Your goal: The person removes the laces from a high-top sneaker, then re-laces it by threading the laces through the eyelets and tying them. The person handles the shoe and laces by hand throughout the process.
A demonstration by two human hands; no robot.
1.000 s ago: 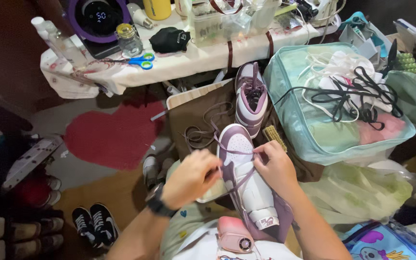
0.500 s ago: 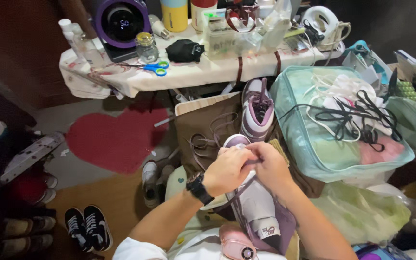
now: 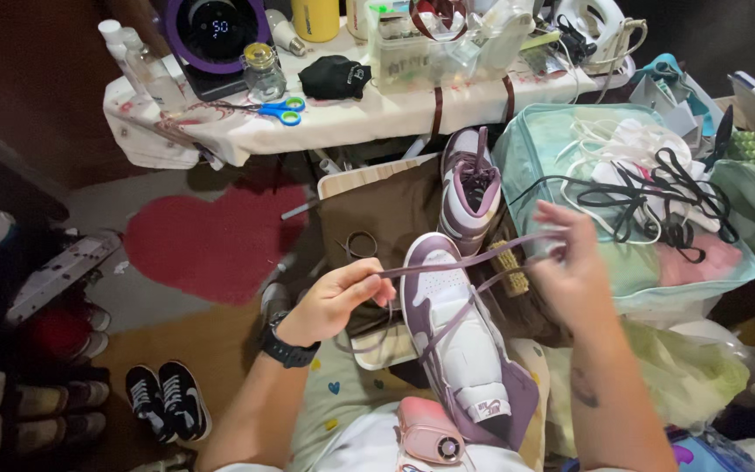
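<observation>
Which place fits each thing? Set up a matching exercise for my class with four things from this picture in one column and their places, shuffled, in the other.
Things:
1. mauve shoelace
2. blue-handled scissors
3. second mauve-and-white sneaker
4. black laces

Places:
A. on the white table
B. pulled out between the left hand and the right hand
C. on the pale green bag
D. on the brown surface beyond the held sneaker

Pairs: 1-B, 2-A, 3-D, 4-C

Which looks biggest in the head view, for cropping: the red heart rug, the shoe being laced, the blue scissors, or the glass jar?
1. red heart rug
2. shoe being laced, though nearer the camera
3. and 4. blue scissors and glass jar: too alike to rank
</observation>
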